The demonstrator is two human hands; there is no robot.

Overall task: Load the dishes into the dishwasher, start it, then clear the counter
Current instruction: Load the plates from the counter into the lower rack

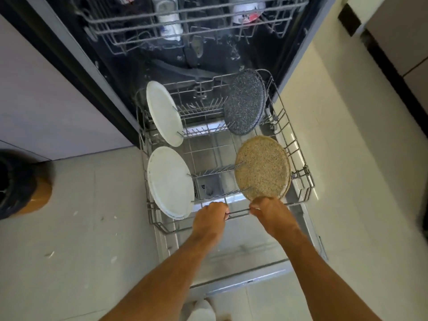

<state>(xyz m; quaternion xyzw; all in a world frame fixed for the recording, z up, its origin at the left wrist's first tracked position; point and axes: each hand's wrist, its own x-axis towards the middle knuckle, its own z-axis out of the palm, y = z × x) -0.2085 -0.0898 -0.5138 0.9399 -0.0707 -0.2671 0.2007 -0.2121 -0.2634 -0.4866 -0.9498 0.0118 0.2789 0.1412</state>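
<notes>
The dishwasher's lower rack (298,144) is pulled out over the open door (250,262). Standing on edge in it are a white plate (163,112) at the back left, a second white plate (170,181) at the front left, a dark speckled plate (245,103) at the back right and a tan speckled plate (262,167) at the front right. My left hand (209,218) and my right hand (271,214) both grip the rack's front wire rail. The upper rack (139,24) holds white cups (169,17) and a mug with a red print (247,10).
A pale cabinet front (46,100) stands to the left of the machine and a cream wall (347,112) to the right. A dark and orange bin (20,184) sits on the tiled floor at the left. My white slipper (201,309) shows at the bottom.
</notes>
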